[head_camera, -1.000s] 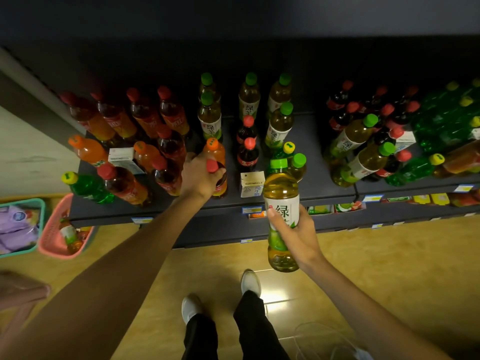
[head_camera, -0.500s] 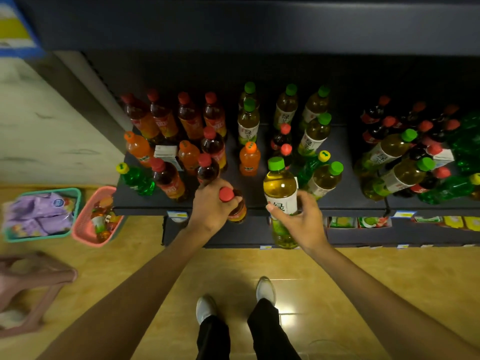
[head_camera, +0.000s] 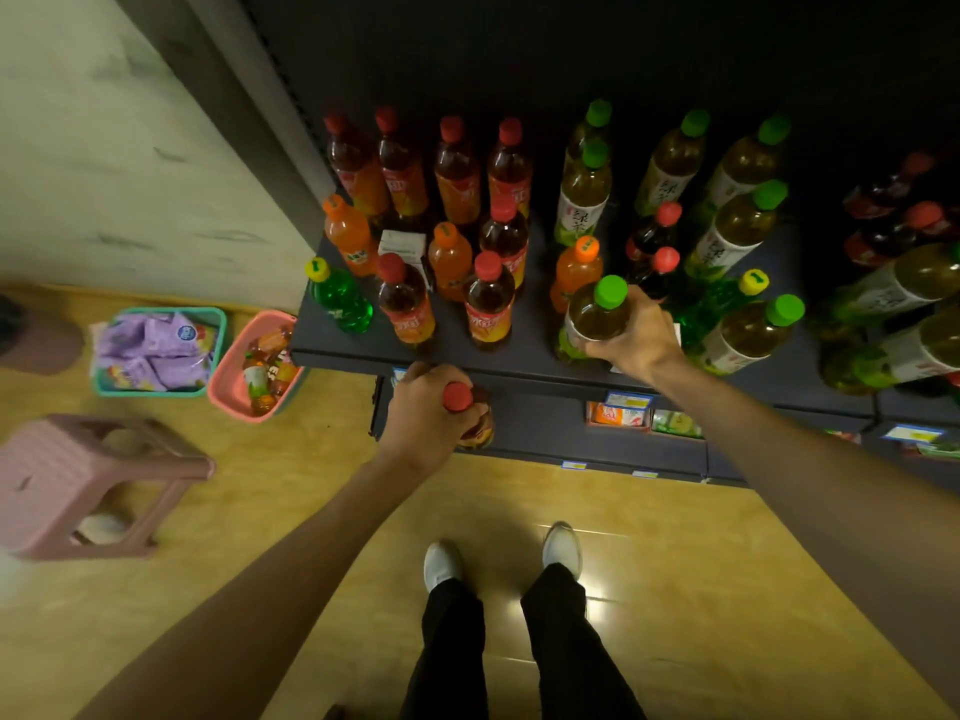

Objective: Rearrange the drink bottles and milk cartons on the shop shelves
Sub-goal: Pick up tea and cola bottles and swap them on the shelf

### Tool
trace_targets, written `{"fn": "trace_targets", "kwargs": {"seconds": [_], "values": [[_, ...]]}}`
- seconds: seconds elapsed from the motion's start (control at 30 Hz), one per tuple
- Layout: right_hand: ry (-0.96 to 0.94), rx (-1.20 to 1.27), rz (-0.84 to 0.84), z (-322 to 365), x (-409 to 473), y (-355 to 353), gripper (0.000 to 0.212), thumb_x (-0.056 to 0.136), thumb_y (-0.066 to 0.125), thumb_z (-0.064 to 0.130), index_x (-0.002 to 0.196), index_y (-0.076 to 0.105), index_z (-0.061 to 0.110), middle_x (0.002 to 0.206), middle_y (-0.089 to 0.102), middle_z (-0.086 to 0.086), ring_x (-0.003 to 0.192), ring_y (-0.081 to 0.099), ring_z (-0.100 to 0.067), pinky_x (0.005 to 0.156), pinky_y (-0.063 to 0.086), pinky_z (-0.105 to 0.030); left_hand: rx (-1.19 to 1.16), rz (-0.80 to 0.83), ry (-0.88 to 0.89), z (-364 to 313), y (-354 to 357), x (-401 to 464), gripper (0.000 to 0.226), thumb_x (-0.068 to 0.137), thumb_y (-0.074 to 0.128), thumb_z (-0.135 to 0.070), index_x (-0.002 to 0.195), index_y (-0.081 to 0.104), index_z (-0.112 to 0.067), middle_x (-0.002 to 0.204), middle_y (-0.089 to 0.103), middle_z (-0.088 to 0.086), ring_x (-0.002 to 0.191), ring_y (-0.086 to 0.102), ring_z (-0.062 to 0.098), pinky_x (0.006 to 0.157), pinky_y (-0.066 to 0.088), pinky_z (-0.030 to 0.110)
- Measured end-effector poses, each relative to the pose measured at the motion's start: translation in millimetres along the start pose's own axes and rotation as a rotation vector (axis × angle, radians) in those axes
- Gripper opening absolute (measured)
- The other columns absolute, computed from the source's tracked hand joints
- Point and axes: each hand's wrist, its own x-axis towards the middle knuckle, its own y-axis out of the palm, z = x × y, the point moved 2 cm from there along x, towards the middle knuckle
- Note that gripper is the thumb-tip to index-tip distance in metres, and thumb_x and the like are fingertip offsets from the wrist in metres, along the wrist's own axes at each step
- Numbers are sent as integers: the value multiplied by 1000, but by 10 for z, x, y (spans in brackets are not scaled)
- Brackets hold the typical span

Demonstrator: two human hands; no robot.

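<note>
Fingers of the right hand (head_camera: 635,339) curl round the shoulder of a green-capped tea bottle (head_camera: 589,324), which stands or nearly stands at the front of the dark shelf (head_camera: 524,345), just ahead of an orange soda bottle (head_camera: 574,275). The left hand (head_camera: 423,420) grips a red-capped tea bottle (head_camera: 470,415) near its neck, holding it out in front of the shelf edge and below the shelf's level, well apart from any row.

Both bottles look full, so I judge them fairly heavy for one hand, with stiff plastic walls that give a little under a squeeze. The label sleeves are probably smooth and a bit slippery; the waist or the shoulder just under the cap seems the surest place to hold. Being tall and narrow, they would tip easily if set down crooked or knocked against neighbours.

Behind the left hand, red-capped bottles (head_camera: 488,304) stand in loose rows on the left part of the shelf, mixed with orange ones, a green soda bottle (head_camera: 340,298) and a small milk carton (head_camera: 402,245). Green-capped tea bottles (head_camera: 737,236) fill the middle and right.

On the floor to the left, a pink basket (head_camera: 228,376) holds assorted small bottles and packets, and a teal basket (head_camera: 221,324) beside it holds purple packets. A pink stool (head_camera: 78,475) stands nearer.
</note>
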Motion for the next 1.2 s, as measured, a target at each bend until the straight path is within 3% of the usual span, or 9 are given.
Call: {"fn": "trace_targets", "kwargs": {"seconds": [0.27, 0.4, 0.57, 0.63, 0.73, 0.8, 0.87, 0.97, 1.2], "values": [[27, -69, 79, -80, 196, 57, 65, 65, 91, 20, 122, 62, 10, 120, 67, -9, 116, 59, -27, 90, 40, -23, 7, -54, 0, 35, -34, -69, 23, 75, 82, -16, 95, 70, -11, 98, 63, 6, 88, 48, 12, 72, 30, 14], [49, -73, 115, -77, 258, 51, 70, 67, 90, 18, 128, 56, 9, 126, 62, -11, 121, 55, -28, 87, 36, -21, -23, -120, -1, -56, -38, -132, 22, 74, 82, -10, 94, 72, -7, 79, 50, -14, 88, 47, 15, 71, 30, 16], [15, 32, 90, -106, 136, 44, 87, 67, 90, 15, 137, 40, 7, 134, 55, -13, 126, 51, -29, 103, 41, -33, -23, -119, 0, -92, -6, -180, 22, 78, 80, -12, 99, 74, -11, 87, 61, 0, 90, 44, 12, 69, 30, 4], [-44, 84, 24, -142, -4, 33, 89, 67, 90, 14, 138, 38, 5, 135, 51, -14, 125, 52, -28, 105, 45, -37, -28, -114, -6, -91, -19, -209, 24, 80, 78, -14, 103, 73, -12, 91, 60, 0, 91, 44, 12, 68, 29, 8], [-172, 25, -179, -286, -355, 29, 71, 74, 85, 11, 131, 44, -1, 122, 49, -18, 110, 53, -29, 94, 49, -39, -23, -94, -21, -32, -76, -228, 28, 84, 76, -21, 111, 70, -14, 102, 55, 3, 88, 46, 14, 75, 31, 14], [-282, -69, -258, -418, -591, 98, 55, 76, 82, 5, 120, 50, -4, 107, 50, -17, 96, 51, -27, 85, 43, -29, -9, -47, -23, 32, -141, -210, 31, 86, 74, -25, 113, 66, -13, 106, 51, 5, 88, 50, 20, 77, 35, 20], [-293, -118, -232, -477, -766, 218, 46, 78, 79, 3, 116, 53, -3, 100, 52, -15, 89, 50, -23, 78, 36, -19, 8, -15, 3, 117, -220, -166, 32, 86, 73, -28, 110, 63, -10, 106, 53, 10, 91, 55, 28, 77, 42, 29], [-244, -79, -174, -292, -896, 484, 33, 84, 75, 6, 112, 59, -1, 97, 55, -11, 82, 52, -20, 73, 38, -21, 33, 35, 67, 244, -376, -125, 33, 88, 71, -30, 106, 57, -7, 106, 54, 14, 90, 56, 33, 78, 49, 41], [-368, 43, -167, 801, -1092, 1437, 12, 89, 68, 8, 100, 64, 4, 85, 60, -3, 71, 57, -15, 67, 39, -9, 135, -62, 183, 792, -1042, -82, 33, 93, 61, -39, 106, 60, -8, 102, 58, 14, 81, 61, 36, 65, 45, 38]]}}
